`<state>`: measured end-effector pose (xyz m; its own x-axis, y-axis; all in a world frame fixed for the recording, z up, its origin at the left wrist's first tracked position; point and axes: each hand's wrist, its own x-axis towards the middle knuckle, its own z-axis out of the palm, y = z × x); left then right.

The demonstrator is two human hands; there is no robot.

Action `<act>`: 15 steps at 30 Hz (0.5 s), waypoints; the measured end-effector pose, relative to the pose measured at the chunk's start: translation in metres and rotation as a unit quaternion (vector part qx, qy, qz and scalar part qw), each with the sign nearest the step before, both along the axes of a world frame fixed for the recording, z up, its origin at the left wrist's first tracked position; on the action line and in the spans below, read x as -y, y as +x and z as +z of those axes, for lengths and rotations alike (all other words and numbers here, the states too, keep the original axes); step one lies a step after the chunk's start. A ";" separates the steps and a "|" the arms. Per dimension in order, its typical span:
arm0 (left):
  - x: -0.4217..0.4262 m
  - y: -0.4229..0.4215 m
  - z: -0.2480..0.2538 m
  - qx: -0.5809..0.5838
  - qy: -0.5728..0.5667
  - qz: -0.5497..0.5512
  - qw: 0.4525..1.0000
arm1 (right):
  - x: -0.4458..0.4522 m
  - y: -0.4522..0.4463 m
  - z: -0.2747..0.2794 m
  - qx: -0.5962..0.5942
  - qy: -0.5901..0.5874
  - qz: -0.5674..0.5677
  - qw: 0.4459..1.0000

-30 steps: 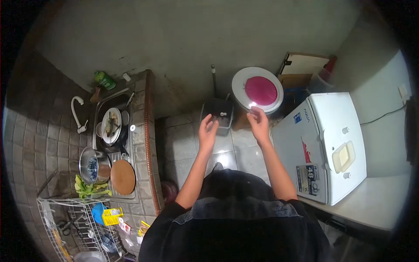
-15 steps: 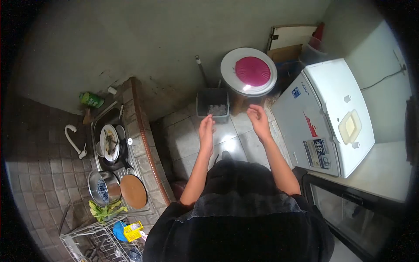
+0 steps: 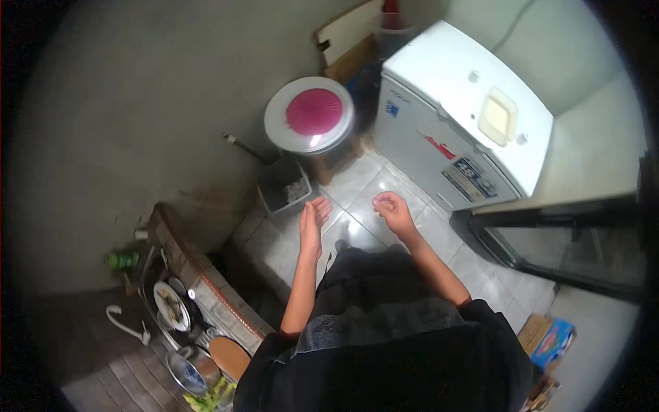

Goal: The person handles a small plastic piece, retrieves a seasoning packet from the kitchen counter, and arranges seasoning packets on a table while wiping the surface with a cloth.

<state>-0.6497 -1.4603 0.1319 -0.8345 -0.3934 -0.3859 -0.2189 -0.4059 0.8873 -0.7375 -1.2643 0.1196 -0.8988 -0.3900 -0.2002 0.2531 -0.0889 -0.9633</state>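
Note:
Both hands are held out in front of the body over the tiled floor, apart from each other. My left hand (image 3: 314, 221) is open with nothing in it, its fingers extended beside the edge of a grey bin (image 3: 269, 189) that has pale pieces inside. My right hand (image 3: 395, 211) has its fingers loosely curled, thumb and fingertips apart, and holds nothing visible. Beyond the hands stands a round white-lidded container (image 3: 280, 122) with a pink plastic cover (image 3: 314, 112) on top.
A white freezer (image 3: 439, 123) with a tub (image 3: 497, 117) on it stands at the upper right. Below it is a dark-framed glass door (image 3: 563, 247). Cardboard boxes (image 3: 535, 335) lie lower right. The tiled counter (image 3: 220, 299), sink, dishes and faucet (image 3: 127, 326) are lower left.
The view has turned to the right, so the sink has shifted down and left while the freezer moved toward the centre. Boxes have come into view. Both hands remain raised and apart.

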 end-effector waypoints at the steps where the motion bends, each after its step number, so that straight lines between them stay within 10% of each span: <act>1: -0.007 -0.005 0.001 -0.005 0.005 -0.015 1.000 | -0.009 0.000 0.002 0.009 -0.021 -0.007 1.000; 15: -0.152 -0.050 0.052 -0.077 -0.002 -0.188 0.979 | -0.146 0.006 0.048 0.058 -0.155 -0.092 0.982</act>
<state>-0.6999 -1.3079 0.1839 -0.9688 -0.0488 -0.2428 -0.2153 -0.3188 0.9230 -0.7311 -1.1182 0.1679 -0.9381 -0.2811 -0.2022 0.3111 -0.4281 -0.8485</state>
